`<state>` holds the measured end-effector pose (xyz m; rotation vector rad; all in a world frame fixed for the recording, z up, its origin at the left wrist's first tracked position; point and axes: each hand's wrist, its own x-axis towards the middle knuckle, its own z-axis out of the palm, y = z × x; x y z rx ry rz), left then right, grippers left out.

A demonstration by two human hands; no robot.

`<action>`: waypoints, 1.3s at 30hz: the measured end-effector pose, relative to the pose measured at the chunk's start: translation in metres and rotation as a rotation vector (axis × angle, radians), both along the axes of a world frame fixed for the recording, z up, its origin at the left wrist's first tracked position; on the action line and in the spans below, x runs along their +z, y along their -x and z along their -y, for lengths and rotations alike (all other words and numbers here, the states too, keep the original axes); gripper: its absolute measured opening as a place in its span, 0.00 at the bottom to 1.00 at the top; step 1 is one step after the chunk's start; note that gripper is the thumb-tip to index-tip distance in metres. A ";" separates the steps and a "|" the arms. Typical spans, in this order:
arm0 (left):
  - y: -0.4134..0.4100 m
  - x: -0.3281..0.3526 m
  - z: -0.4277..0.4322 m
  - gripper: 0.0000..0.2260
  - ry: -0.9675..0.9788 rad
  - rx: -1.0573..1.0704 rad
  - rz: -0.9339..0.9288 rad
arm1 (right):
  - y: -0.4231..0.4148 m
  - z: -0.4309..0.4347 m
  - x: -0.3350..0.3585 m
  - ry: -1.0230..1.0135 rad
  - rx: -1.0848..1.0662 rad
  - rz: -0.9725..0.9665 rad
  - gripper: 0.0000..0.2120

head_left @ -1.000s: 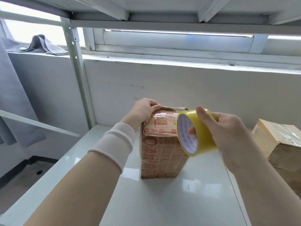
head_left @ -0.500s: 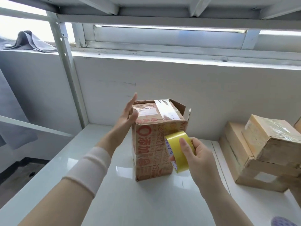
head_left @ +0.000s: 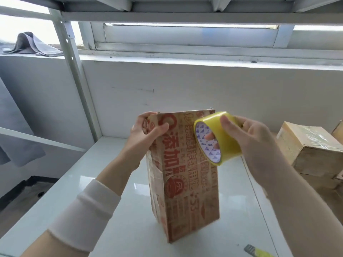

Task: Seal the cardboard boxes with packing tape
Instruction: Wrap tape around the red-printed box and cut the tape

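Holding the box: my left hand [head_left: 146, 130] grips the top left corner of the printed box [head_left: 187, 182], with my thumb on the near face and my fingers curled over the top edge.
Box: it stands tall in the middle of the white table [head_left: 104, 219], and its near bottom corner points at me.
Tape: my right hand [head_left: 256, 134] holds the yellow tape roll [head_left: 222, 140] right in front of the box's top right corner. My thumb lies on the outside of the roll and my fingers poke through its hole.
Top edge: I cannot see the flaps from here.
Left side: white table top shows from the box out to the table's left edge, by the white post [head_left: 74, 75].
Right side: two brown boxes [head_left: 311, 145] sit at the far right, apart from my box.
Near side: a small grey and yellow thing [head_left: 258, 252] lies on the table, near and right of the box.
Far side: table top shows between the box and the wall [head_left: 185, 86].
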<state>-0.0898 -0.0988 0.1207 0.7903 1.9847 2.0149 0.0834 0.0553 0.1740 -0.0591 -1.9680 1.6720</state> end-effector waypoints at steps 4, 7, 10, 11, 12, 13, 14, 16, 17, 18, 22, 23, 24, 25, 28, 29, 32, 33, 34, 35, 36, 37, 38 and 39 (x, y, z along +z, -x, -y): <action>-0.008 -0.028 0.011 0.28 0.195 -0.052 0.325 | 0.007 0.000 -0.009 0.115 0.207 0.090 0.16; -0.016 -0.061 0.015 0.26 0.282 -0.047 0.527 | 0.028 0.007 -0.047 0.121 0.078 0.146 0.10; -0.008 -0.087 0.012 0.22 0.235 0.065 0.545 | 0.051 0.010 -0.084 0.158 0.005 0.209 0.09; -0.003 -0.095 0.009 0.22 0.234 0.128 0.483 | 0.058 0.011 -0.093 0.152 -0.006 0.233 0.09; 0.002 -0.102 0.005 0.23 0.261 0.213 0.401 | 0.064 0.012 -0.100 0.143 -0.014 0.253 0.10; 0.006 -0.106 0.001 0.24 0.303 0.290 0.314 | 0.069 0.013 -0.106 0.137 -0.015 0.261 0.12; 0.008 -0.107 -0.004 0.23 0.325 0.331 0.253 | 0.072 0.015 -0.109 0.139 -0.012 0.261 0.15; 0.011 -0.108 -0.014 0.21 0.310 0.316 0.234 | 0.075 0.017 -0.116 0.136 -0.020 0.244 0.18; 0.013 -0.108 -0.018 0.20 0.322 0.308 0.234 | 0.075 0.016 -0.121 0.125 -0.036 0.243 0.20; 0.014 -0.108 -0.022 0.19 0.349 0.307 0.228 | 0.073 0.015 -0.125 0.111 -0.049 0.249 0.21; 0.020 -0.107 -0.031 0.14 0.410 0.332 0.232 | 0.066 0.012 -0.123 0.080 -0.092 0.294 0.15; 0.020 -0.107 -0.032 0.14 0.422 0.340 0.229 | 0.063 0.011 -0.120 0.068 -0.124 0.296 0.15; 0.021 -0.106 -0.032 0.14 0.436 0.352 0.220 | 0.058 0.010 -0.118 0.031 -0.152 0.304 0.17; 0.021 -0.106 -0.032 0.14 0.448 0.358 0.213 | 0.050 0.009 -0.117 -0.027 -0.166 0.321 0.20; 0.019 -0.107 -0.033 0.14 0.454 0.339 0.223 | 0.020 0.010 -0.119 -0.064 -0.117 0.335 0.21; 0.019 -0.106 -0.033 0.13 0.450 0.333 0.231 | 0.013 0.013 -0.121 -0.022 -0.089 0.332 0.21; 0.018 -0.106 -0.033 0.13 0.427 0.336 0.250 | 0.008 0.026 -0.126 0.048 -0.101 0.345 0.23; 0.018 -0.105 -0.033 0.13 0.426 0.340 0.250 | 0.008 0.032 -0.123 0.046 -0.133 0.348 0.24; 0.018 -0.105 -0.034 0.13 0.428 0.346 0.249 | 0.008 0.036 -0.118 0.030 -0.173 0.346 0.25; 0.018 -0.105 -0.034 0.14 0.431 0.351 0.246 | 0.006 0.037 -0.115 0.005 -0.210 0.337 0.26; 0.018 -0.105 -0.034 0.14 0.436 0.360 0.242 | 0.002 0.037 -0.111 -0.017 -0.240 0.326 0.28; 0.019 -0.106 -0.033 0.14 0.440 0.370 0.238 | -0.005 0.035 -0.110 -0.032 -0.258 0.315 0.28; 0.019 -0.106 -0.033 0.14 0.443 0.380 0.235 | -0.015 0.034 -0.109 -0.047 -0.262 0.313 0.27; 0.020 -0.107 -0.033 0.13 0.446 0.387 0.231 | -0.025 0.034 -0.111 -0.077 -0.257 0.321 0.27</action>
